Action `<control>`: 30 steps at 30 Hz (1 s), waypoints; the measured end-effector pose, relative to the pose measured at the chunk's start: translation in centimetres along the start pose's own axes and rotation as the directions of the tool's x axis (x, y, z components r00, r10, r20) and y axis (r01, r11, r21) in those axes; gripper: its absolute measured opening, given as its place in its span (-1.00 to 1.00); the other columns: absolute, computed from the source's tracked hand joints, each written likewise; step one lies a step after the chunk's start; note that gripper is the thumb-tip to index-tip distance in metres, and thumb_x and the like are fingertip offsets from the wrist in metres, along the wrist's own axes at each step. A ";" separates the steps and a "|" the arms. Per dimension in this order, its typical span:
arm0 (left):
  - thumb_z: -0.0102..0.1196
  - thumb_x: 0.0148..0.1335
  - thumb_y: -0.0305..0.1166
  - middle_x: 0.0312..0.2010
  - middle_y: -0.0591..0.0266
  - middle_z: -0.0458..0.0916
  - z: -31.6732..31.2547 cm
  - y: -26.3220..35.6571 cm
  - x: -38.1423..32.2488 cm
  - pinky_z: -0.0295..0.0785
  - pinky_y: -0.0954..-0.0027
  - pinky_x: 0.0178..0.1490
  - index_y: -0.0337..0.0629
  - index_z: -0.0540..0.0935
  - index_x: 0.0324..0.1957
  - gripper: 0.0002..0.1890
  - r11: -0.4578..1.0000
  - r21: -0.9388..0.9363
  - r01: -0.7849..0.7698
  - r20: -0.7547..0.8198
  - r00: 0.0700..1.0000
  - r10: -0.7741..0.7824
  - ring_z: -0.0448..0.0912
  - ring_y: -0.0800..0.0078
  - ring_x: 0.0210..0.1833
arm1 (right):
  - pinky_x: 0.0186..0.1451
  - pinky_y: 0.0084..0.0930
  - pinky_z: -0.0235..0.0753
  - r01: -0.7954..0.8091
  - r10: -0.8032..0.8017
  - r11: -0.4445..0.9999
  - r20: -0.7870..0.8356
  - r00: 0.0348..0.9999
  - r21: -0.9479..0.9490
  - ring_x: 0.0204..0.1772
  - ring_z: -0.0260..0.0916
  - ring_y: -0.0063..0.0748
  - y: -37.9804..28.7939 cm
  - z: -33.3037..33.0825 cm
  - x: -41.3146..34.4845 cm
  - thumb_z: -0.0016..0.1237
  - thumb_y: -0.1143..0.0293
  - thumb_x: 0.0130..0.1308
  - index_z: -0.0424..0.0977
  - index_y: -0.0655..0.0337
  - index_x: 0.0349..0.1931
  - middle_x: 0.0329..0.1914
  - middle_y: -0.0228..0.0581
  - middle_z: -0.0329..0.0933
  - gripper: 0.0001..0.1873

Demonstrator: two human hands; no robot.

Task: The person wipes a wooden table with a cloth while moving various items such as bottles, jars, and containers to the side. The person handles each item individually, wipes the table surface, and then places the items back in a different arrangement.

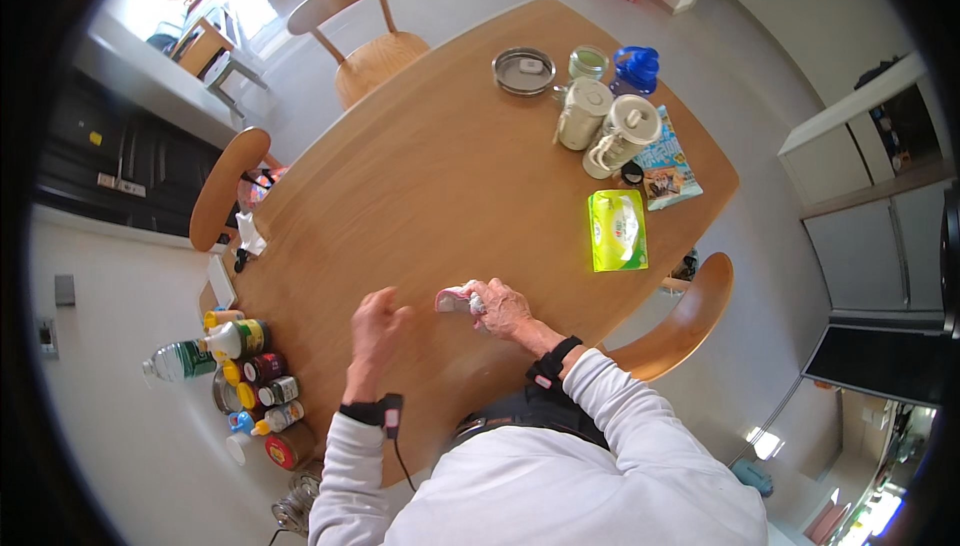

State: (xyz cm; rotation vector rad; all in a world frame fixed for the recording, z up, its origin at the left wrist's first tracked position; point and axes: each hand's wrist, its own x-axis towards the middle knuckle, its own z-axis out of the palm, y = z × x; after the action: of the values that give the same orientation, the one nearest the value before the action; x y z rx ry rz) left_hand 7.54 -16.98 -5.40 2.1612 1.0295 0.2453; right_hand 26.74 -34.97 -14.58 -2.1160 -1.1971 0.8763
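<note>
A folded white cloth with pink edging [454, 300] is gripped in my right hand [504, 310] and pressed to the wooden tabletop [420, 193]. Part of the cloth pokes out to the left of my fingers; the rest is hidden in my grip. Left of it, my left hand [379, 327] hovers over or rests on the table, which I cannot tell. Its fingers are half curled with the thumb apart, and nothing shows in them. Nearest to my right hand on the table is a green tissue pack [618, 231].
Two cream jugs [628, 129], a blue-lidded bottle [636, 69], a glass jar [587, 63], a round metal tray [523, 71] and a snack bag [671, 163] stand far right. Several condiment bottles [264, 367] crowd the left end. Wooden chairs [694, 328] surround the table.
</note>
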 end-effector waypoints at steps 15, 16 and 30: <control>0.32 0.14 -0.45 0.07 0.02 0.62 18.8 24.4 23.4 0.54 0.21 0.14 -0.22 0.51 0.24 -0.43 0.917 -0.264 -0.298 -0.026 0.953 0.302 0.65 0.24 0.05 | -0.05 -0.03 0.62 -0.061 0.099 0.983 -0.216 0.971 0.175 -0.10 0.59 0.14 7.2 -6.8 -4.5 0.20 0.19 0.25 0.45 -0.16 0.18 -0.15 -0.04 0.54 -0.52; 0.32 0.14 -0.45 0.12 0.03 0.61 19.6 24.4 24.8 0.52 0.20 0.19 -0.21 0.47 0.28 -0.38 0.915 -0.298 -0.273 -0.045 0.961 0.272 0.62 0.23 0.11 | -0.05 -0.03 0.61 -0.063 0.103 0.979 -0.201 0.974 0.196 -0.09 0.59 0.14 7.5 -7.0 -4.5 0.19 0.18 0.27 0.44 -0.16 0.19 -0.14 -0.05 0.54 -0.53; 0.21 0.36 -0.11 -0.35 0.17 0.69 22.1 25.6 28.2 0.49 0.18 -0.15 -0.24 0.65 -0.10 -0.65 0.973 -0.228 0.014 0.118 0.993 0.014 0.66 0.28 -0.25 | 0.01 -0.05 0.59 -0.018 0.059 0.976 -0.183 0.981 0.217 -0.02 0.57 0.15 8.9 -6.6 -4.0 0.14 0.16 0.35 0.40 -0.15 0.19 -0.07 -0.05 0.52 -0.58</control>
State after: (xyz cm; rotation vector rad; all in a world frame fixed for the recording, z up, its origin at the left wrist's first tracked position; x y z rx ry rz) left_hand 51.47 -18.58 -7.61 1.9432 0.8883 0.2212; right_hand 34.78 -43.42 -15.75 -2.0023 -0.9248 0.7652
